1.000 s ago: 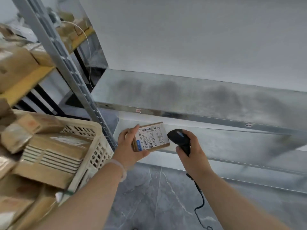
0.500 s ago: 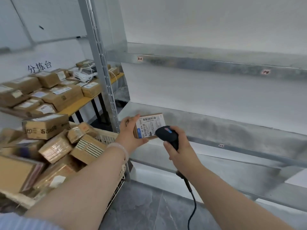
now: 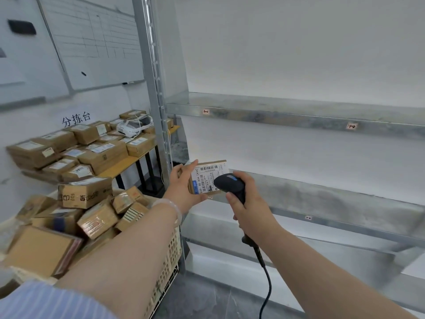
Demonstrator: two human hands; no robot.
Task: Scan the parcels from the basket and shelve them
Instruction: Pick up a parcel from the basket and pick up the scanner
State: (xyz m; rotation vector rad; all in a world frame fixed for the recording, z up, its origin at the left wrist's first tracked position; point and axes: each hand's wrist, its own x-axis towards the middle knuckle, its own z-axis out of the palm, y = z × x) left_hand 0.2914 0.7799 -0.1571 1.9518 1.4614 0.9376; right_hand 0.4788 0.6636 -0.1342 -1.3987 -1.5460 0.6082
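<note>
Parcel (image 3: 204, 178) clamped label-out in left hand (image 3: 184, 192), fingers of right hand (image 3: 250, 215) wrapped round scanner (image 3: 230, 184); seemingly mid-scan, next calling for set-down on shelf (image 3: 322, 199).

Small brown cardboard parcel (image 3: 208, 177) with a white paper label. Black plastic scanner (image 3: 230, 185), smooth with a slight sheen. Shelf (image 3: 333, 199) of dull, mottled grey metal. Basket (image 3: 169, 256) of cream plastic lattice. Smooth, grey-veined, stone-look floor (image 3: 202, 302). Striped cloth sleeve (image 3: 50, 302).

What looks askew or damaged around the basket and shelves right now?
Only the basket: its parcels are heaped above the rim, tilted every way. The held parcel and scanner look normal.
</note>
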